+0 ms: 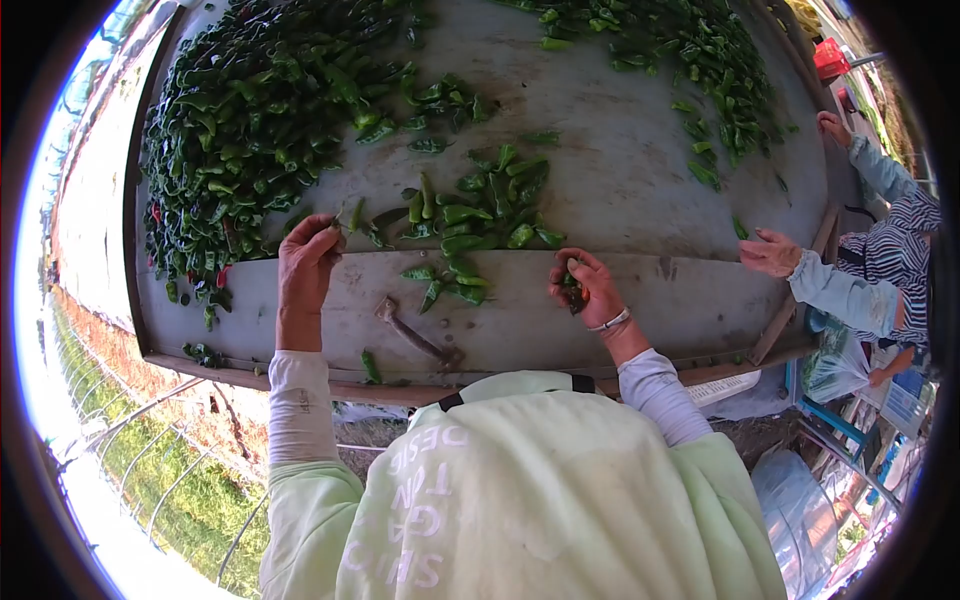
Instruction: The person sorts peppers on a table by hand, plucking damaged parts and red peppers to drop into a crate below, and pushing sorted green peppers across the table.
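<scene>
My left hand (308, 262) is pinched at the edge of the big heap of green peppers (240, 130); a small green piece shows at its fingertips, too small to name. Curled fingers of my right hand (585, 285) hold dark and reddish pepper pieces (572, 288) in the palm. Between my hands, on the grey table (620, 200), lies a small pile of green peppers (490, 205), with a few loose ones (450, 282) just below it.
A metal handle (415, 335) sits near the table's front edge. More peppers (715, 80) lie at the upper right. At the right, a co-worker's hand (770, 254) reaches over the table. A plastic bag (838, 365) and a red container (829, 60) are beyond the right edge.
</scene>
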The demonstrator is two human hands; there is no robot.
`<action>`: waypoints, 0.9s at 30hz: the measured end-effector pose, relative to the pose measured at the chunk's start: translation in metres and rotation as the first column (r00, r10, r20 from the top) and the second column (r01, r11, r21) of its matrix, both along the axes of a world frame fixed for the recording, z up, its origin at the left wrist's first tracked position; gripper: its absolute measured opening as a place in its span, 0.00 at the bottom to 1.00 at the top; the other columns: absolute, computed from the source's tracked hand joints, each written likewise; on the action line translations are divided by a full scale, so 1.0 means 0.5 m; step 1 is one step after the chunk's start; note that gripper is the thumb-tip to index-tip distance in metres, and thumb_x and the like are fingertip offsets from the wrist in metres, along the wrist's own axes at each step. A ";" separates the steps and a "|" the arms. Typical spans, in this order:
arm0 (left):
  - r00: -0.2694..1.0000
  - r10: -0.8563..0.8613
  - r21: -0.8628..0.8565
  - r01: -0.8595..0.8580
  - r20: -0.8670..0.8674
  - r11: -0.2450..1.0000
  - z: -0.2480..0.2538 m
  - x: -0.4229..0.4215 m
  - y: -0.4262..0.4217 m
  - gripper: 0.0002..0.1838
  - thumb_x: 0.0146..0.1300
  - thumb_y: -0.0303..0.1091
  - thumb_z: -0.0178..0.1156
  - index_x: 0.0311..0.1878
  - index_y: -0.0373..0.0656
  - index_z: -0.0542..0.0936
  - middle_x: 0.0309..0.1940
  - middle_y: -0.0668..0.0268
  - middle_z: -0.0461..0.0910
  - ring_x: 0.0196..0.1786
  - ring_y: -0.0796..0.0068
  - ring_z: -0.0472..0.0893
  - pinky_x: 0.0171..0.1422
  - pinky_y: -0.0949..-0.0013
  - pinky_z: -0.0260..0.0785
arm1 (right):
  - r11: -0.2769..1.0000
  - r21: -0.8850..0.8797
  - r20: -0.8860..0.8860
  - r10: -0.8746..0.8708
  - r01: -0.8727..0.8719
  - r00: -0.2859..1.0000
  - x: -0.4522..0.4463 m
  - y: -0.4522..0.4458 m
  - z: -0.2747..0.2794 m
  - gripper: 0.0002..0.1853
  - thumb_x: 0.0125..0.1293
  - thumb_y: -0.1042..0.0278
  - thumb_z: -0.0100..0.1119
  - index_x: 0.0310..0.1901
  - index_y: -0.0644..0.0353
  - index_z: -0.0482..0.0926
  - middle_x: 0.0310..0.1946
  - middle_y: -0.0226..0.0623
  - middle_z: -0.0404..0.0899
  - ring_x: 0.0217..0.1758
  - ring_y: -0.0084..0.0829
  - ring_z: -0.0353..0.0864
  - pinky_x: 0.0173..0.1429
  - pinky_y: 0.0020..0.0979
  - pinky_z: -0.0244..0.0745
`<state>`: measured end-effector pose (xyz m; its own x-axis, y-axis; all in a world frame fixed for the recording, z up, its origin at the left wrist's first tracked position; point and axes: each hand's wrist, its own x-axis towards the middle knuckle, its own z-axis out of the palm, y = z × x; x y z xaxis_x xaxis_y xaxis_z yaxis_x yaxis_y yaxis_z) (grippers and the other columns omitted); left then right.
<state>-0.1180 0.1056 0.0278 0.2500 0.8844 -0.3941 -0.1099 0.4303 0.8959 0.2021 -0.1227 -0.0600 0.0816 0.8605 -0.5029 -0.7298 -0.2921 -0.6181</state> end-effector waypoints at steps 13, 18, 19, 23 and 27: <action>0.109 0.471 0.442 -0.212 -0.875 0.871 -0.027 -0.637 -0.287 0.31 0.53 0.27 0.61 0.63 0.35 0.67 0.61 0.54 0.68 0.62 0.60 0.68 0.66 0.65 0.59 | 0.997 -0.052 0.226 -0.044 0.057 0.973 0.007 0.008 0.002 0.11 0.63 0.67 0.58 0.46 0.56 0.76 0.29 0.31 0.77 0.23 0.18 0.71 0.25 0.20 0.65; 0.579 0.436 0.504 -0.050 -0.689 0.862 -0.033 -0.272 -0.160 0.22 0.54 0.24 0.62 0.54 0.37 0.75 0.51 0.61 0.77 0.55 0.69 0.74 0.60 0.67 0.65 | 0.994 -0.081 0.303 -0.043 0.070 0.952 0.010 0.015 0.007 0.10 0.63 0.69 0.57 0.46 0.57 0.76 0.27 0.32 0.77 0.20 0.19 0.70 0.22 0.20 0.63; 0.604 0.368 0.549 0.140 -0.707 0.824 -0.027 -0.184 -0.141 0.23 0.53 0.25 0.63 0.54 0.39 0.75 0.49 0.59 0.78 0.53 0.64 0.75 0.60 0.66 0.66 | 0.995 -0.084 0.349 -0.019 0.052 0.937 0.008 0.014 0.005 0.10 0.63 0.70 0.57 0.46 0.57 0.76 0.26 0.32 0.77 0.18 0.19 0.70 0.21 0.20 0.63; 0.402 0.035 0.301 0.621 -0.915 0.724 -0.029 0.121 -0.133 0.39 0.47 0.38 0.68 0.65 0.50 0.64 0.66 0.51 0.56 0.70 0.47 0.52 0.65 0.46 0.56 | 0.994 -0.091 0.350 -0.023 0.059 0.936 0.010 0.013 0.000 0.09 0.63 0.70 0.56 0.45 0.57 0.76 0.24 0.31 0.76 0.16 0.20 0.69 0.19 0.20 0.62; 0.245 -0.138 0.098 0.751 -0.960 0.653 -0.052 0.303 -0.195 0.41 0.46 0.42 0.67 0.66 0.55 0.62 0.68 0.51 0.50 0.71 0.40 0.45 0.67 0.44 0.53 | 0.990 -0.121 0.384 -0.024 0.076 0.923 0.008 0.016 0.007 0.09 0.63 0.69 0.56 0.44 0.57 0.76 0.23 0.31 0.76 0.16 0.19 0.69 0.18 0.20 0.62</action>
